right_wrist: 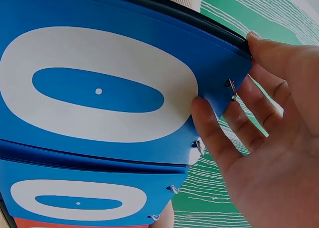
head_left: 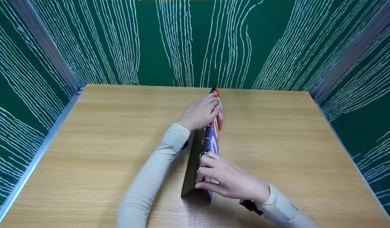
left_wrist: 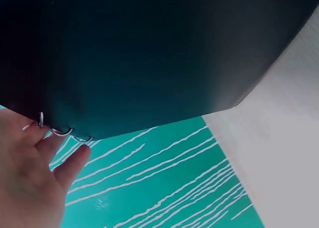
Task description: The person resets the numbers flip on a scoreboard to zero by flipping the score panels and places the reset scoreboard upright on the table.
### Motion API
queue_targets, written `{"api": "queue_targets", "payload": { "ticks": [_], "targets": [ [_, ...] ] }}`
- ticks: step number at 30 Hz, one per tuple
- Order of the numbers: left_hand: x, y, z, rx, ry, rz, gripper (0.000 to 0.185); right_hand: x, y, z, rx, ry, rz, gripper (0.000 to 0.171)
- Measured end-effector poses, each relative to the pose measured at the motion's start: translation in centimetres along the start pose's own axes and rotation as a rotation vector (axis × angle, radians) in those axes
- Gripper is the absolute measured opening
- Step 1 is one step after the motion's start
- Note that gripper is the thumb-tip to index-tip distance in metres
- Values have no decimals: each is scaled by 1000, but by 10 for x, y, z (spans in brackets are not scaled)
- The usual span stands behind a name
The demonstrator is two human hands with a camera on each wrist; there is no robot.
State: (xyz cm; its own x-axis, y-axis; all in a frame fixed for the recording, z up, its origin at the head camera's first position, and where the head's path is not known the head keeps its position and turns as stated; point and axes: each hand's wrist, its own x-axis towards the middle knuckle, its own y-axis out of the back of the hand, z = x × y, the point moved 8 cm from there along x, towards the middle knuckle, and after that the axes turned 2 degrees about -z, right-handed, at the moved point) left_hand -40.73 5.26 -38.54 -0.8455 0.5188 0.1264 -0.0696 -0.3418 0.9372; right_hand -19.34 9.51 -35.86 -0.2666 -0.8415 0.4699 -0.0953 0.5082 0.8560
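Note:
A flip scoreboard stands tented on the table, its black back panel on the left and its number cards facing right. The nearer blue cards show white zeros; red cards sit at the far end. Metal rings run along the top edge. My left hand holds the far part of that edge, fingers bent over it beside the rings. At the near end my right hand grips the top corner, thumb on the black edge and one finger against the blue card. Some fingertips are hidden behind the board.
The light wooden table extends on both sides of the scoreboard. Green walls with white streaks enclose it at the back and sides, joined by grey corner posts.

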Motion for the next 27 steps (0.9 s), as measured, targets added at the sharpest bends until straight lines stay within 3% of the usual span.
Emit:
{"api": "queue_targets", "payload": {
  "ticks": [12,27],
  "targets": [
    [2,1,2,175,20,-3,50,-1,-1,1,-4,-15,-12,16],
    [3,-3,-2,148,73,-33,52,-2,-4,3,2,-15,-20,14]
  ]
}}
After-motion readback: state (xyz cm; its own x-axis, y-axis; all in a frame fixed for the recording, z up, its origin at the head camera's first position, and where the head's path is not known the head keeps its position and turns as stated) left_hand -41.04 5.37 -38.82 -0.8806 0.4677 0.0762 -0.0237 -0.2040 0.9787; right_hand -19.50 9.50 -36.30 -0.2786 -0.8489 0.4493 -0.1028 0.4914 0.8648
